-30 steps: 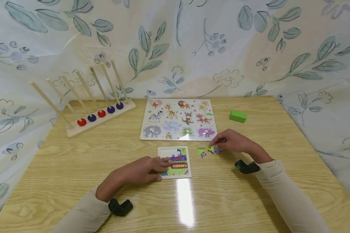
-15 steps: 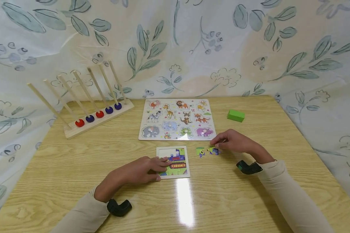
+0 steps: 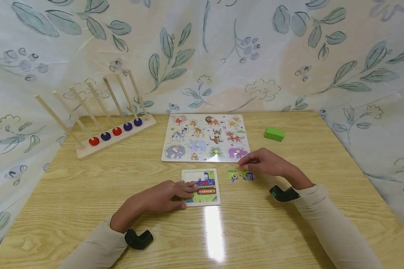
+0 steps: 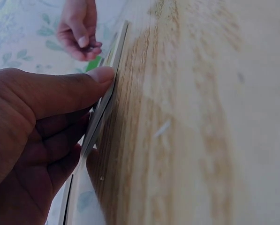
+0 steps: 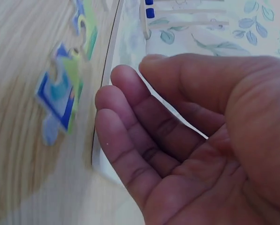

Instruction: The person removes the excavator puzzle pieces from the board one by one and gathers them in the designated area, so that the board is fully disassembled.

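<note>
My left hand (image 3: pixel 170 196) lies over the left side of a small framed jigsaw puzzle (image 3: pixel 207 198) with a vehicle picture. The thumb (image 4: pixel 100 77) presses the puzzle's edge, and the fingers bend over its face, so the frame is held between them. The puzzle's upper left is bare. To its right, two loose jigsaw pieces (image 3: pixel 232 175) lie side by side on the table, green, blue and yellow. My right hand (image 3: pixel 267 164) hovers just above and right of them, its fingers loosely bent. In the right wrist view, nothing shows between thumb and fingers; a blue-green piece (image 5: pixel 60 93) lies apart from them.
An animal peg puzzle board (image 3: pixel 202 129) lies behind the pieces, close to my right fingertips. A green block (image 3: pixel 274 134) sits at the back right. At the back left stands a wooden rack (image 3: pixel 87 152) with tall pegs and red and blue rings.
My right hand has shifted slightly left, and the right-hand loose piece now sits closer to the left one. The left hand keeps its place on the framed puzzle.
</note>
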Demonstrator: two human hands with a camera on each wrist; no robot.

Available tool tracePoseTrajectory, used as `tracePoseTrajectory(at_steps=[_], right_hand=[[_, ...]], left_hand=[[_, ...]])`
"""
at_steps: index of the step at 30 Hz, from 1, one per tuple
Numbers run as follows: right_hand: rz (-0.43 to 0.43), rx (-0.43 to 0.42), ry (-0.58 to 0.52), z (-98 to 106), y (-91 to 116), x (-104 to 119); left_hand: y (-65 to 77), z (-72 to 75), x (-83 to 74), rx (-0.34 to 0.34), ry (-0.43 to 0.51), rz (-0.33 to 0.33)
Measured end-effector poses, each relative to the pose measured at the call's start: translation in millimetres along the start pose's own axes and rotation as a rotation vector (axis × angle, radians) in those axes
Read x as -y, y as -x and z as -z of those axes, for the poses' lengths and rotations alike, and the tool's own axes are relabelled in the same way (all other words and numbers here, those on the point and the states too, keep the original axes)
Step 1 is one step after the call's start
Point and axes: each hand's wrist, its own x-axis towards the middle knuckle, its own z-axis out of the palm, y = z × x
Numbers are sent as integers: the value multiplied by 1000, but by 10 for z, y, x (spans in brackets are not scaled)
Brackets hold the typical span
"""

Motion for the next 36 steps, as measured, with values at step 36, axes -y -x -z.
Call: tracePoseTrajectory(at_steps=[36], right_hand=[[169,122,-95,-487,-451,387]], left_hand=[[-7,-1,28,8,1,-2]])
